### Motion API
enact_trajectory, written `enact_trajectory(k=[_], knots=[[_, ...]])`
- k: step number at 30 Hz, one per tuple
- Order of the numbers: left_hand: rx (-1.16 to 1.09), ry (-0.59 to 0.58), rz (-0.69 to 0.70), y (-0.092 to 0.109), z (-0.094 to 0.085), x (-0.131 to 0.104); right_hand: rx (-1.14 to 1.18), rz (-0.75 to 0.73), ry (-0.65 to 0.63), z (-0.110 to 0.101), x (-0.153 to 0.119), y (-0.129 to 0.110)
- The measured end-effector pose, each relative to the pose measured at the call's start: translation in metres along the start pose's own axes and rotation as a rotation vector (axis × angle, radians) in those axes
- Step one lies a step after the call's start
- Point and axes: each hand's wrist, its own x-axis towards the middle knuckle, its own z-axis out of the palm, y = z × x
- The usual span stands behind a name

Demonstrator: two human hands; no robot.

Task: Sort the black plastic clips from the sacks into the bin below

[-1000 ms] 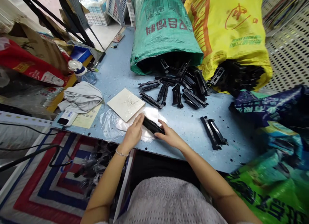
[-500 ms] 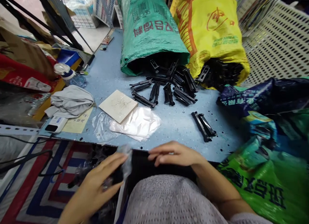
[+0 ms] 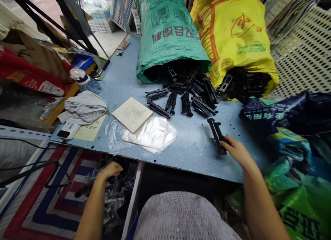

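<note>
At the right of the table, my right hand (image 3: 236, 150) pinches the lower end of a long black plastic part (image 3: 216, 133) between thumb and fingers. My left hand (image 3: 113, 168) is over an under-table bin of black parts in clear plastic bags (image 3: 116, 198); its fingers curl down and are mostly hidden. More black plastic parts (image 3: 186, 105) lie in a loose pile at the mouth of a green woven sack (image 3: 173, 36). Nearer me, a stack of clear plastic bags (image 3: 157, 136) lies partly under a square beige tile (image 3: 132, 115).
A yellow sack (image 3: 238, 36) of black parts lies beside the green one. At left are a grey cloth (image 3: 82, 107), a white device (image 3: 68, 130) and a water bottle (image 3: 85, 80). Green plastic bags (image 3: 300, 188) and a perforated white basket (image 3: 305, 57) stand at right.
My right hand has gone from the table's front edge out to the right and taken hold of a black part. My left hand has lowered over the bin; the clear plastic packet it held is gone from view.
</note>
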Motion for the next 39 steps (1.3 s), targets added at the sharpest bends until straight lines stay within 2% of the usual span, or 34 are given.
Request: enact_trajectory(k=[2, 3, 4, 5, 7, 8, 9, 10, 12, 14, 18, 21, 23, 25, 27, 29, 30, 32, 34, 37, 39], knots=[[-0.064, -0.149, 0.164, 0.041, 0.003, -0.019, 0.32, -0.065, -0.047, 0.02, 0.0, -0.024], [-0.093, -0.189, 0.285, 0.067, 0.008, -0.026, 0.444, -0.091, -0.081, 0.032, 0.001, -0.04], [-0.12, -0.163, 0.454, 0.097, 0.014, -0.031, 0.542, -0.112, -0.126, 0.046, 0.002, -0.057], [-0.127, -0.011, 0.588, 0.127, 0.022, -0.033, 0.619, -0.133, -0.17, 0.06, 0.003, -0.074], [-0.099, 0.436, 0.684, 0.181, 0.04, -0.025, 0.745, -0.171, -0.242, 0.084, 0.005, -0.107], [-0.042, 0.557, 0.695, 0.201, 0.047, -0.016, 0.797, -0.18, -0.27, 0.093, 0.006, -0.121], [-0.005, 0.629, 0.686, 0.215, 0.053, -0.005, 0.843, -0.183, -0.295, 0.1, 0.006, -0.132], [0.006, 0.636, 0.681, 0.223, 0.056, 0.006, 0.887, -0.177, -0.318, 0.104, 0.007, -0.141], [-0.058, 0.542, 0.674, 0.222, 0.054, 0.026, 0.986, -0.149, -0.375, 0.107, 0.007, -0.154], [-0.152, 0.444, 0.662, 0.211, 0.047, 0.041, 1.11, -0.12, -0.461, 0.109, 0.007, -0.164], [-0.327, 0.371, 0.613, 0.194, 0.035, 0.05, 1.305, -0.093, -0.645, 0.128, 0.012, -0.189], [-0.341, 0.469, 0.734, 0.19, 0.028, 0.04, 1.299, -0.065, -0.649, 0.149, 0.018, -0.203], [-0.149, 0.591, 0.832, 0.187, 0.021, 0.03, 1.278, -0.055, -0.594, 0.153, 0.018, -0.203], [0.068, 0.678, 0.874, 0.183, 0.011, 0.024, 1.264, -0.062, -0.577, 0.147, 0.013, -0.194], [0.16, 0.702, 0.875, 0.181, 0.003, 0.022, 1.221, -0.068, -0.669, 0.136, 0.004, -0.179], [0.134, 0.677, 0.884, 0.181, 0.001, 0.022, 1.137, -0.046, -0.831, 0.128, -0.005, -0.164], [0.103, 0.657, 0.9, 0.182, 0.002, 0.019, 1.098, -0.026, -0.899, 0.128, -0.009, -0.159], [0.042, 0.625, 0.958, 0.183, 0.011, 0.009, 1.076, 0.024, -0.953, 0.135, -0.013, -0.155], [0.017, 0.559, 1.051, 0.183, 0.026, -0.01, 1.169, 0.078, -0.919, 0.149, -0.014, -0.157], [0.033, 0.449, 1.174, 0.175, 0.048, -0.036, 1.439, 0.127, -0.857, 0.164, -0.013, -0.166], [0.029, 0.555, 1.16, 0.166, 0.057, -0.045, 1.58, 0.161, -0.906, 0.167, -0.014, -0.17]])
